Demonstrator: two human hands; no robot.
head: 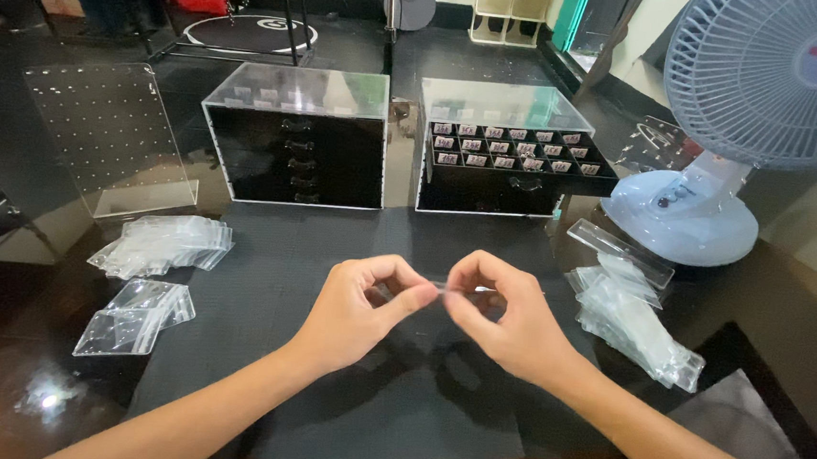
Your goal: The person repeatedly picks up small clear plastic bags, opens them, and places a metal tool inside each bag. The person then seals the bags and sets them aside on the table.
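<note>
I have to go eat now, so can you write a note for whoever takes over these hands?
Left hand and right hand: both pinch one small clear bag between fingertips, above the black mat.
Clear bag piles: two on the left, one on the right.
Open drawer of the right clear box shows small tagged items.
Done: cannot tell.
Left: many bags untouched.

Looks like a small jewellery or accessory shop's packing table: two clear acrylic drawer chests [295, 135], one with a drawer [515, 149] pulled open on rows of small tagged compartments; a perforated acrylic display stand [108, 137]; stacks of small clear zip bags [166, 244] on a black mat [282, 249]. Beside these, a desk fan [763, 91]; beyond, dark floor and a white shelf unit [510, 7].
</note>
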